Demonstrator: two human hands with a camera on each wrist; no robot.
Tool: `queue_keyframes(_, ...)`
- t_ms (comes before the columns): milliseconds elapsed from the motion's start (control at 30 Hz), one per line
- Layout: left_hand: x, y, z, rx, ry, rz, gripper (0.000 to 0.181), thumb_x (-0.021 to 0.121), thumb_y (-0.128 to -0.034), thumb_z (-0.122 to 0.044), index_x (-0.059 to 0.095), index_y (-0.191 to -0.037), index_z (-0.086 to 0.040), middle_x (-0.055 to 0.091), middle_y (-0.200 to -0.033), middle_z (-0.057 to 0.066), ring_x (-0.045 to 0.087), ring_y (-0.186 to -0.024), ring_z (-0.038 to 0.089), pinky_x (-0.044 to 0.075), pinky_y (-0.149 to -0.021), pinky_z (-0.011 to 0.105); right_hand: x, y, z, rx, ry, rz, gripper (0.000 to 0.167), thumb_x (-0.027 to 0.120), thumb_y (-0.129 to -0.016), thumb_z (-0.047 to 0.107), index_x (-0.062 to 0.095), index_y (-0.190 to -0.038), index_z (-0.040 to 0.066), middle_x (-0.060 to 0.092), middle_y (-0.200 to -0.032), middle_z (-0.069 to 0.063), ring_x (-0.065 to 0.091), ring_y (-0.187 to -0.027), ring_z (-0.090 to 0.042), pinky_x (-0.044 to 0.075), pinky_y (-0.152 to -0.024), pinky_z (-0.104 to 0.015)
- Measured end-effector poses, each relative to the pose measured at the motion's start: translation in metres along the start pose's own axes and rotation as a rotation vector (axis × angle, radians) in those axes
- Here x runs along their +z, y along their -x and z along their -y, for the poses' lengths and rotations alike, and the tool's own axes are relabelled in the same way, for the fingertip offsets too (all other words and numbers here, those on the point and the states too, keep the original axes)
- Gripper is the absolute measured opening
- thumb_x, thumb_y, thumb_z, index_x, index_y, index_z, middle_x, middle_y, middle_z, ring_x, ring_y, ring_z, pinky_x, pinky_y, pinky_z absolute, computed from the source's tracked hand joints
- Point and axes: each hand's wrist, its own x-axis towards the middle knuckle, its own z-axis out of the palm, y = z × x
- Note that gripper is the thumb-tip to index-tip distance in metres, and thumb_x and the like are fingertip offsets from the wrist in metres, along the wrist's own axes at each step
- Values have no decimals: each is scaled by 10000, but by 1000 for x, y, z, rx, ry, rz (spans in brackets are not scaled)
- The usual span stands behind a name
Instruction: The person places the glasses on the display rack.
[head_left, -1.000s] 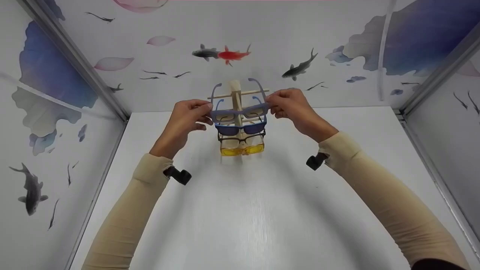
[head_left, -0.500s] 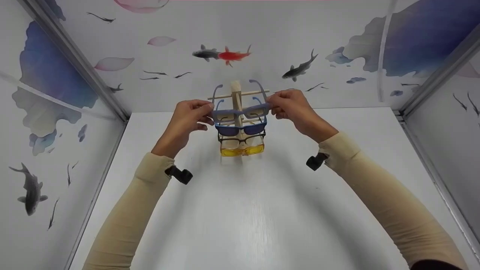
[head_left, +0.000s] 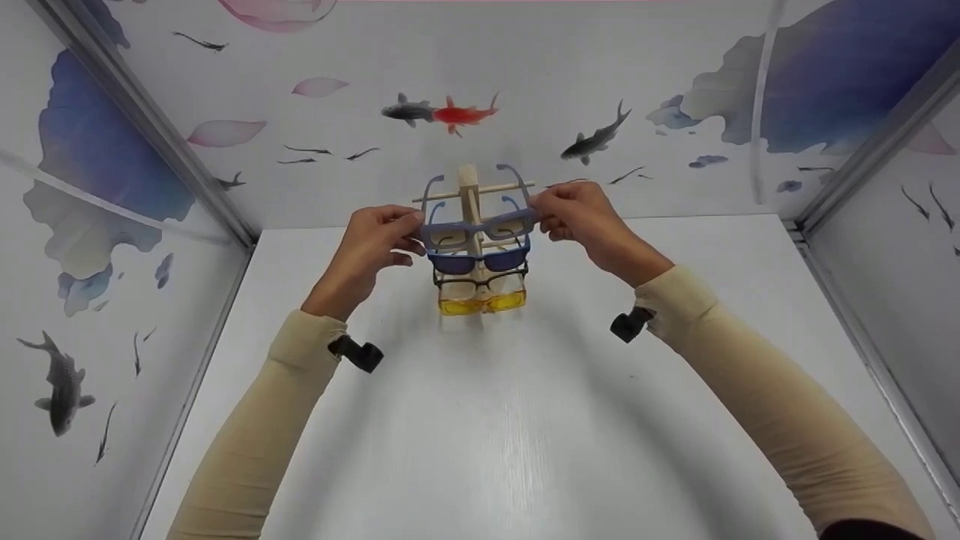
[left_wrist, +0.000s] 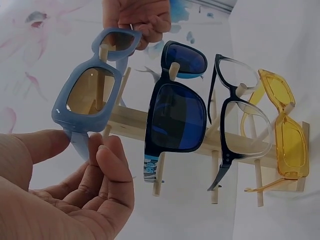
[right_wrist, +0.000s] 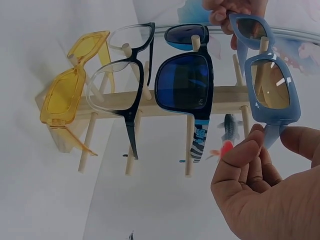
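Observation:
A pair of blue-grey sunglasses [head_left: 448, 236] with tan lenses sits at the top of a wooden glasses stand [head_left: 468, 180], its temples pointing back past the top crossbar. My left hand [head_left: 379, 244] pinches the left temple near its hinge, thumb on one side and fingers on the other, as the left wrist view shows. On the opposite side my right hand [head_left: 581, 217] pinches the right temple the same way. Just below hang dark blue sunglasses [left_wrist: 177, 117], then black-and-clear glasses [left_wrist: 245, 130], then yellow glasses [left_wrist: 291, 145] at the bottom.
The stand rises from a white table [head_left: 480, 420] near its back edge. Its wooden pegs [right_wrist: 188, 150] stick out sideways and forward close to both hands. Printed panels with fish and petals, such as the back wall [head_left: 525, 45], enclose the table on several sides.
Both hands keep their pinch on the blue-grey sunglasses, which have barely moved. The whole head view has shifted very slightly.

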Motion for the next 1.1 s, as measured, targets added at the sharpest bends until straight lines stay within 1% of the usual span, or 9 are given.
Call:
queue_keyframes(367,-1,-2,4,6,17,0,425,660,-1129,-287,676,-1425,17,742,-1153,132,722,-984,251,614,-826,293,2,2,-1,4,25,-18,285,680,-1101,275,750,-1193,15,720,-1009,-66,631,-873,-198,584,-802,-278)
queue_keyframes(467,-1,-1,5,11,7,-4,404,658,-1129,-296,687,-1405,-2,744,-1159,133,725,-998,257,618,-847,302,1,1,-4,4,24,-30,335,676,-1106,320,749,-1229,17,738,-1028,-72,636,-879,-197,583,-795,-272)
queue_keyframes(600,-3,1,7,28,-11,-16,365,655,-1131,-319,712,-1362,-42,744,-1168,133,729,-1017,269,623,-868,316,-6,3,-11,21,37,-30,391,658,-1116,382,733,-1277,34,731,-1103,-97,633,-934,-215,579,-825,-265)
queue_keyframes(700,-6,3,12,36,-18,-23,368,656,-1129,-332,714,-1353,-47,737,-1181,154,726,-1017,274,621,-867,321,-13,7,-16,42,46,-21,394,656,-1117,385,720,-1279,31,709,-1129,-103,628,-962,-219,574,-853,-270)
queue_keyframes(900,-10,11,26,30,-47,-34,370,643,-1135,-334,703,-1363,-48,734,-1198,177,728,-1016,276,623,-864,317,-28,19,-32,68,47,-25,388,631,-1128,350,711,-1300,12,709,-1138,-90,638,-972,-208,580,-857,-266)
queue_keyframes(1100,-10,20,47,70,-24,0,381,661,-1124,-327,700,-1362,-32,741,-1160,158,725,-1013,282,622,-845,320,-37,35,-51,69,46,-32,362,632,-1129,325,702,-1268,-2,716,-1131,-100,650,-950,-190,585,-834,-257)
